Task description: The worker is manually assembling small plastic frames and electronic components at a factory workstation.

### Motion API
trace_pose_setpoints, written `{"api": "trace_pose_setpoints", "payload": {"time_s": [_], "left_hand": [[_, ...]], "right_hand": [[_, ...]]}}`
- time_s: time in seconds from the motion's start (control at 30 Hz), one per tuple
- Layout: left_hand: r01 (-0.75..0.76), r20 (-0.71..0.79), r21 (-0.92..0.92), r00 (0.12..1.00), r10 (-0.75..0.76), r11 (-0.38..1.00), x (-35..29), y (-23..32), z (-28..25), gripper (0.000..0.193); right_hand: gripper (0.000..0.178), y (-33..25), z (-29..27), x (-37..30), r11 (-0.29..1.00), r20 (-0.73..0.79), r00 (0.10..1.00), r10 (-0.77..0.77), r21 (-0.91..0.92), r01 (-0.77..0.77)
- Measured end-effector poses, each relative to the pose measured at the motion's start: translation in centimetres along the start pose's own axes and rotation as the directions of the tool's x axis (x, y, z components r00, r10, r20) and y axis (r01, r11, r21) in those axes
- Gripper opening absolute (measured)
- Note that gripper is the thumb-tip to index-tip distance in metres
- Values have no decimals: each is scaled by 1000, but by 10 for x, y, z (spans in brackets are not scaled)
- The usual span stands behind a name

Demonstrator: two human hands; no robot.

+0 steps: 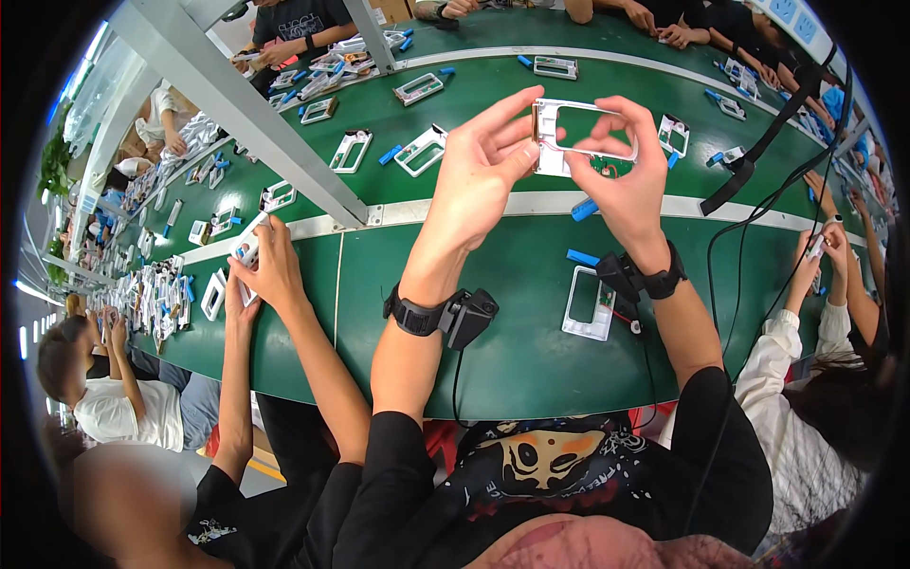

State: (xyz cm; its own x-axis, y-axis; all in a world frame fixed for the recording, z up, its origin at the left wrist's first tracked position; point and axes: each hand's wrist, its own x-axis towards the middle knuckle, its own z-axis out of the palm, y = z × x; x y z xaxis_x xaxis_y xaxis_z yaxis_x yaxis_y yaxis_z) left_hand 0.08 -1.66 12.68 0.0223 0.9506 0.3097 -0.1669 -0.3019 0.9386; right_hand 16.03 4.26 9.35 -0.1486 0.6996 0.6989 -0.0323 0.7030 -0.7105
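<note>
Raised over the green bench, a white plastic frame (550, 165) with a large rectangular opening is held between my two hands. My left hand (482, 156) grips its left end, thumb on the front and fingers behind. My right hand (627, 171) pinches the right side, with the fingers curled around the rim. Thin wires and a small green part show near the frame's lower edge, partly covered by my right thumb. Below my right wrist, another white frame (572, 321) lies on the bench beside a blue cylinder (583, 257).
A pale rail (417, 211) crosses the bench, and a grey metal post (275, 133) slants down to it on the left. Black cables (749, 228) hang at the right. More white frames (353, 150) lie beyond the rail. Co-workers' hands (269, 261) work at my left, with others at right.
</note>
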Motion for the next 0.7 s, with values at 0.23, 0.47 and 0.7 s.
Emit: {"api": "trace_pose_setpoints", "payload": {"time_s": [0.23,0.47,0.7], "left_hand": [[-35,11,11,999,35,999,1,-4,4,52],[-57,-30,-5,998,57,998,1,-18,12,48],[69,-106,-69,991,-76,995,10,-31,-14,43]], "right_hand": [[54,-2,-5,1,937,-8,997,-76,-343,68],[52,6,-1,1,900,-25,990,-138,-420,115],[69,15,-11,9,964,275,951,139,-256,-67]]}}
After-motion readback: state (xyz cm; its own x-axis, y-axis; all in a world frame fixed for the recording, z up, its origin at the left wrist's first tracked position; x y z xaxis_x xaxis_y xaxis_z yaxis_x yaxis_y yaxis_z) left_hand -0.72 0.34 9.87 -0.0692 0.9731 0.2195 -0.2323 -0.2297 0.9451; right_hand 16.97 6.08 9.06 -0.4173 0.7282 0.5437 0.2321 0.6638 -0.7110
